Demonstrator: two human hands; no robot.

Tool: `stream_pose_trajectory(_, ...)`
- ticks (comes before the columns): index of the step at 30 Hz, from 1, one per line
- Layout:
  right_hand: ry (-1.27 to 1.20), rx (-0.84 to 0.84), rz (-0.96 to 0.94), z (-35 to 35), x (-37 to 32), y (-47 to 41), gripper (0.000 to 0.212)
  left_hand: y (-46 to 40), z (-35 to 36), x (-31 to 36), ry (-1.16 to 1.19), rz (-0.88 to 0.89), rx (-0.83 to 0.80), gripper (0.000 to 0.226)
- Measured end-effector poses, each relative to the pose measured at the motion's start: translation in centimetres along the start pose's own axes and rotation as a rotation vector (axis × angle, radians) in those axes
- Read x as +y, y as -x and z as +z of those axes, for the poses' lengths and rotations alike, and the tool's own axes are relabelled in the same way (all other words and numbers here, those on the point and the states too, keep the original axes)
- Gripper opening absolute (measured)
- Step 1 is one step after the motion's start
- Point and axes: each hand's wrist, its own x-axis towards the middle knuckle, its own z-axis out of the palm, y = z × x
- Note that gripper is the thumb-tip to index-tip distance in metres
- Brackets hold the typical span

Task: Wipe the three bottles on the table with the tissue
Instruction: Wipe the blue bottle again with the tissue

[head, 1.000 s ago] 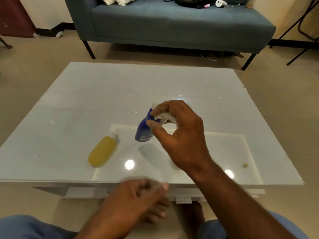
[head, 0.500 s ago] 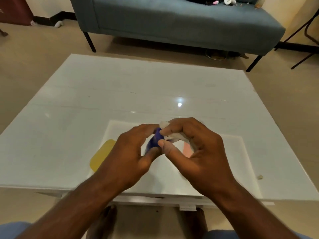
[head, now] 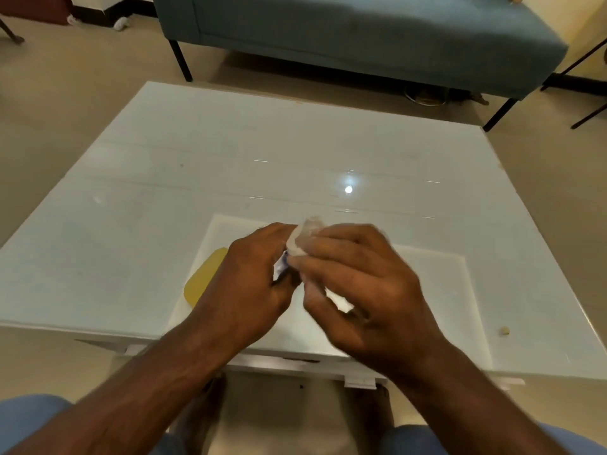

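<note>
Both hands meet above the near middle of the white table point(head: 131, 224). My left hand point(head: 249, 284) is closed around the blue bottle point(head: 281, 265), of which only a small blue and white sliver shows between the fingers. My right hand point(head: 358, 287) holds the crumpled white tissue point(head: 303, 236) pressed against that bottle. A yellow bottle point(head: 205, 277) lies on its side on the table, left of my left hand and partly hidden by it. A third bottle is not visible.
A small beige crumb point(head: 504, 330) lies near the table's front right edge. A blue-grey sofa point(head: 361, 31) on black legs stands beyond the table. My knees point(head: 29, 418) are at the bottom of the view.
My left hand came up from below the table edge and took hold of the blue bottle. My right hand now rubs the tissue over it, and the bottle is almost fully covered.
</note>
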Motion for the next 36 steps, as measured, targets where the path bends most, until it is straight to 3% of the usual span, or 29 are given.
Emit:
stream_pose_trajectory(5, 0.020, 0.046, 0.161, -0.7, 1.1, -0.4, 0.028, 0.1, 0.1, -0.2, -0.073, -0.004, -0.005, 0.035)
stream_pose_trajectory(9, 0.005, -0.019, 0.104, -0.6, 0.5, -0.2, 0.026, 0.3, 0.0, -0.1, -0.079, -0.031, 0.015, 0.035)
stream_pose_trajectory(12, -0.099, 0.102, 0.344, -1.3, 1.4, -0.6, 0.023, 0.3, -0.1, -0.2, -0.029, -0.064, 0.055, 0.041)
stream_pose_trajectory(15, -0.234, 0.144, 0.534, -2.0, 1.6, -1.1, 0.035, 0.2, -0.4, 0.1, 0.133, -0.128, 0.070, 0.037)
stream_pose_trajectory(17, -0.242, 0.040, 0.509, -1.3, 0.6, -0.9, 0.037, 0.2, -0.5, 0.4, 0.250, -0.154, 0.056, 0.036)
stream_pose_trajectory(19, -0.164, -0.020, 0.467, -0.4, 0.6, -0.4, 0.027, 0.1, -0.5, 0.5, 0.283, -0.171, 0.091, 0.037)
stream_pose_trajectory(23, -0.126, 0.078, 0.616, -0.7, 2.4, -0.6, 0.018, 0.0, -0.9, 0.7, 0.362, -0.215, 0.153, 0.041)
stream_pose_trajectory(28, -0.109, 0.004, 0.389, -0.3, -0.1, -0.1, 0.021, 0.2, -1.0, 1.1, 0.358, -0.143, 0.159, 0.044)
stream_pose_trajectory(33, -0.124, 0.145, 0.683, -1.4, 2.4, -0.6, 0.026, 0.2, -1.1, 1.1, 0.345, -0.112, 0.143, 0.044)
stream_pose_trajectory(36, -0.194, 0.069, 0.510, -1.2, 0.4, -0.6, 0.023, 0.3, -0.5, 1.1, 0.299, -0.088, 0.135, 0.039)
